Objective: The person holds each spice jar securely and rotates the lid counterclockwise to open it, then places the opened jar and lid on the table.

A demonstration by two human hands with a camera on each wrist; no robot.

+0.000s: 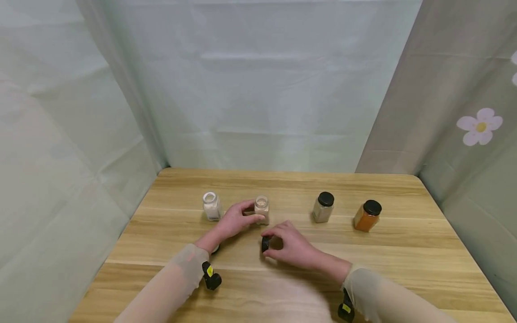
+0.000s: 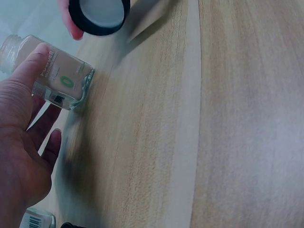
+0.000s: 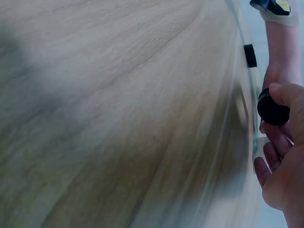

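Observation:
My left hand grips a glass jar of pale beige powder, its mouth uncovered. In the left wrist view the thumb lies across the labelled side of this jar. Nearer the front, my right hand pinches a black lid on edge between thumb and fingers. The pale inner face of that lid shows in the left wrist view, its black outside in the right wrist view. Left of my left hand stands a second uncovered jar with whitish contents.
Toward the right stand a black-lidded jar of greyish powder and a black-lidded jar of orange powder. Another black lid lies on the wooden table, mostly hidden by my left wrist in the head view. Pale curtains surround the table.

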